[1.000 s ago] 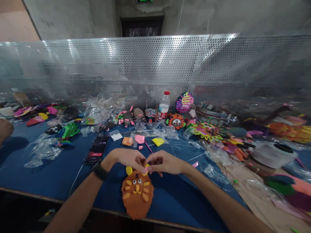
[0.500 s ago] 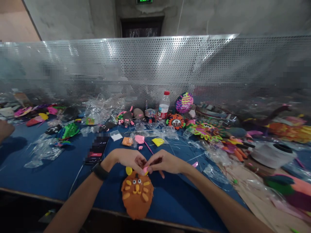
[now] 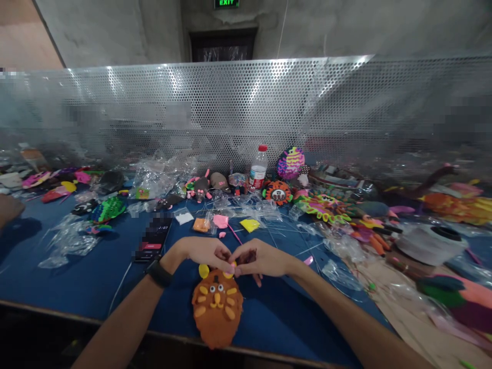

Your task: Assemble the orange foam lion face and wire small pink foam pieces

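An orange clay animal face (image 3: 217, 309) with yellow dabs and two yellow ears lies flat on the blue table (image 3: 96, 271) near its front edge. My left hand (image 3: 203, 252) and my right hand (image 3: 259, 257) meet fingertip to fingertip over the face's right yellow ear (image 3: 229, 272). Both hands are pinched closed there. Whether a small piece sits between the fingertips is hidden. A dark watch (image 3: 158, 272) is on my left wrist.
A phone (image 3: 154, 237) lies left of my hands. Small bags of orange, pink and yellow clay (image 3: 221, 221) lie just beyond them. A water bottle (image 3: 258, 167), clay figures and plastic wrappers crowd the back by a perforated metal screen (image 3: 246, 107). Another person's hand (image 3: 8, 209) shows at far left.
The small pink bit seen between my fingertips half a second ago no longer shows. My hands stay pinched at the right ear and have barely shifted.
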Action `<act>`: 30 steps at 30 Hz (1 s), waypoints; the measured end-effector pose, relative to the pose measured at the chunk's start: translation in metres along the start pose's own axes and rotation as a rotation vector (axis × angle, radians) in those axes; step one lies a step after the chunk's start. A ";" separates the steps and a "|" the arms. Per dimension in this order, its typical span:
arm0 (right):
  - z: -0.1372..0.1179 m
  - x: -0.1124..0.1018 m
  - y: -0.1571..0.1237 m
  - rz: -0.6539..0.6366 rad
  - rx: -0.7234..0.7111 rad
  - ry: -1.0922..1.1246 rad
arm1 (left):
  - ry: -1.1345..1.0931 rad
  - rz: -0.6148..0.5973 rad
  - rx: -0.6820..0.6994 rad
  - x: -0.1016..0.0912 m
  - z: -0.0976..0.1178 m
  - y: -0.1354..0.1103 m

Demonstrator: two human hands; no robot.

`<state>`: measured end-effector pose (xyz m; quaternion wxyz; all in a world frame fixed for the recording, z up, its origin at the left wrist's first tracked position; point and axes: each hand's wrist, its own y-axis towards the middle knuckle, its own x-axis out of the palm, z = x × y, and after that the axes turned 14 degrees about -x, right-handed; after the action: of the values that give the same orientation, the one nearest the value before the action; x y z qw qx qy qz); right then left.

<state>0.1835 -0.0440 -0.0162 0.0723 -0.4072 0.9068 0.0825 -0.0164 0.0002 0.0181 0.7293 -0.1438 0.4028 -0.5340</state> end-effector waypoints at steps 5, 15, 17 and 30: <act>-0.002 0.001 0.001 -0.016 0.003 0.015 | 0.034 0.003 -0.007 0.000 0.003 -0.003; -0.004 0.001 0.002 -0.007 0.022 0.003 | 0.141 0.073 -0.014 0.000 0.004 -0.003; -0.003 0.001 0.003 0.017 0.032 0.007 | 0.121 0.062 -0.021 0.000 0.004 -0.004; -0.009 0.002 0.000 0.004 0.100 -0.053 | -0.025 0.001 -0.001 0.000 0.003 -0.004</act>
<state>0.1816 -0.0476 -0.0075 0.1164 -0.3991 0.9082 0.0479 -0.0167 -0.0020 0.0220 0.7344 -0.1504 0.3940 -0.5317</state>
